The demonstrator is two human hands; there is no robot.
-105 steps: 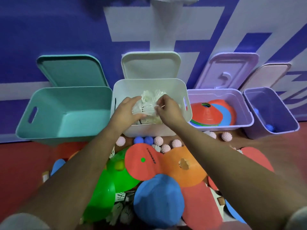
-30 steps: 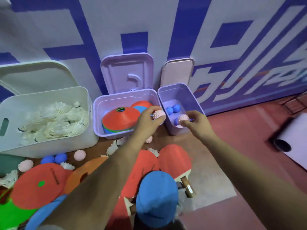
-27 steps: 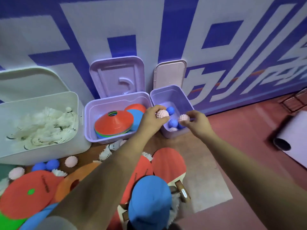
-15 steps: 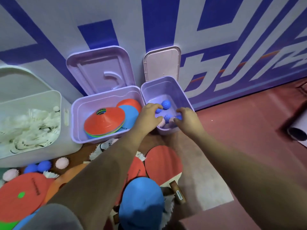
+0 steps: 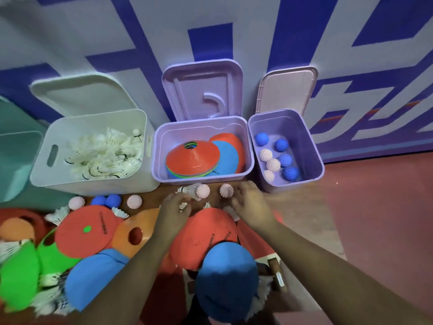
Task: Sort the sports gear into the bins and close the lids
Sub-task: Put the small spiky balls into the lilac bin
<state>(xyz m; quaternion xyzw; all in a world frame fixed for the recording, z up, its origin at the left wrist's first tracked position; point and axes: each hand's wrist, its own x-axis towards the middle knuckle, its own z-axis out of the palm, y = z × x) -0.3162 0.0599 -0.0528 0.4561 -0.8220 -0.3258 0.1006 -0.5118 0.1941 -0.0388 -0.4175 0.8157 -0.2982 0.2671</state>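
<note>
Inside bin (image 5: 304, 141): four blue balls (image 5: 281, 144), three pink balls (image 5: 273, 164); left hand (image 5: 174, 208), right hand (image 5: 251, 204) spread.

Open-topped ball bin (image 5: 307, 146) beyond littered floor (image 5: 152, 198)

Dim, even, purple-tinted light; fisheye view.
Left hand (image 5: 174, 208) and right hand (image 5: 251, 204) slightly motion-blurred; green cones (image 5: 21, 275) far left of them smear at the edge; stripes on the wall (image 5: 70, 31) beyond them bow.
</note>
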